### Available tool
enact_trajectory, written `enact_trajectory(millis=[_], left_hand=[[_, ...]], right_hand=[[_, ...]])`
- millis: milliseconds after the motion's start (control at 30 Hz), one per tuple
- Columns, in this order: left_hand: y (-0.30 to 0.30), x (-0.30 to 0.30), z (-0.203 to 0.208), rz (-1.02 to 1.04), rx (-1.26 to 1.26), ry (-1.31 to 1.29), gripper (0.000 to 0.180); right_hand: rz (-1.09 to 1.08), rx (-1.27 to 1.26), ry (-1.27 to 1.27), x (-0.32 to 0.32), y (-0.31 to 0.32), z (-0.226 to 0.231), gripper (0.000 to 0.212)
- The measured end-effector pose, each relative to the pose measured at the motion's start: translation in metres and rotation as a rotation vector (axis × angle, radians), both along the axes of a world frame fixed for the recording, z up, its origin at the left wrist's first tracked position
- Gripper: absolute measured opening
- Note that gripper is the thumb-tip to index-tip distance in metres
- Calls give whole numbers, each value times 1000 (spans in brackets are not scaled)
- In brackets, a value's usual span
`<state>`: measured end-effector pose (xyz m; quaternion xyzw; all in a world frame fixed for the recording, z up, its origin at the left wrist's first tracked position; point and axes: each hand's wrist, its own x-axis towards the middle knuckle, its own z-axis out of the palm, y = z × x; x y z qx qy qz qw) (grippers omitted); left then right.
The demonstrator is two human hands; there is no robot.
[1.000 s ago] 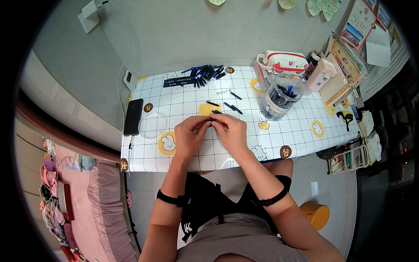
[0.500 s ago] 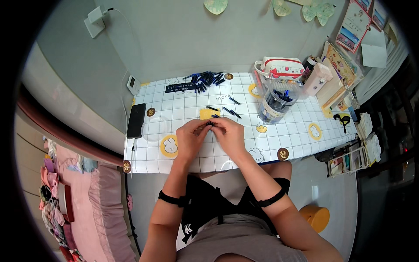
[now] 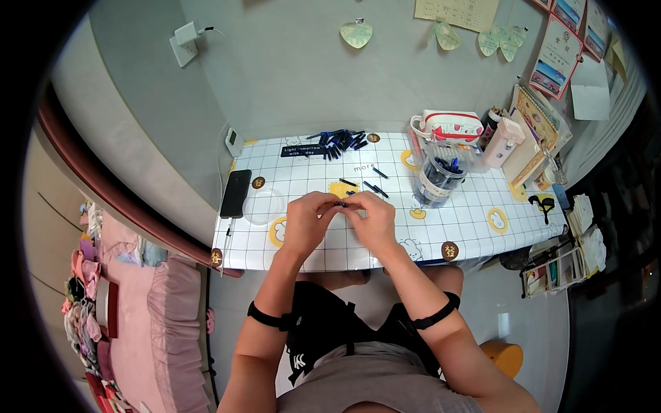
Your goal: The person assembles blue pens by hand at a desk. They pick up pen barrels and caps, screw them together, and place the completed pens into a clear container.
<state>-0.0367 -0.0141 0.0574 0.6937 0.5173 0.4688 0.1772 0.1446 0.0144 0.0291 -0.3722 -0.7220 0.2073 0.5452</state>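
Note:
My left hand (image 3: 308, 218) and my right hand (image 3: 372, 219) meet over the near middle of the table, their fingertips pinched together. Between them is a small dark piece (image 3: 340, 204), apparently a dark blue ink cartridge, mostly covered by the fingers. Just beyond the hands lie several loose ink cartridges (image 3: 381, 173), slim dark blue tubes. Farther back is a heaped pile of ink cartridges (image 3: 342, 143). To the right stands an uncapped clear plastic jar (image 3: 435, 184) with more cartridges inside.
A clear round lid (image 3: 264, 206) and a black phone (image 3: 236, 193) on a cable lie at the left. Behind the jar sit a white and red pouch (image 3: 452, 128), a pink box (image 3: 503, 142) and upright notebooks (image 3: 533, 113). The tablecloth (image 3: 323, 256) is white and gridded.
The whole view has shifted, so the table appears lower and farther right. Both hands stay pinched together around the small dark piece, with only slight finger movement.

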Motion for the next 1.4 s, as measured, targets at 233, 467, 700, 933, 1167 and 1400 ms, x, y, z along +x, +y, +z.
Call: enact_trajectory(millis=[233, 467, 700, 933, 1167, 1400], left_hand=[[-14, 54, 63, -88, 176, -11, 20], [18, 129, 81, -214, 382, -92, 22], [66, 173, 86, -223, 373, -100, 17], [97, 198, 75, -235, 532, 34, 18], [109, 200, 59, -203, 600, 210, 22], [97, 172, 73, -66, 539, 218, 27]], right_hand=[[-24, 9, 102, 57, -16, 49, 22], [-108, 51, 199, 129, -12, 81, 23], [-181, 108, 167, 183, 21, 95, 21], [-297, 219, 3, 205, 46, 89, 16], [-313, 279, -118, 209, 53, 81, 17], [-366, 338, -198, 200, 45, 86, 21]])
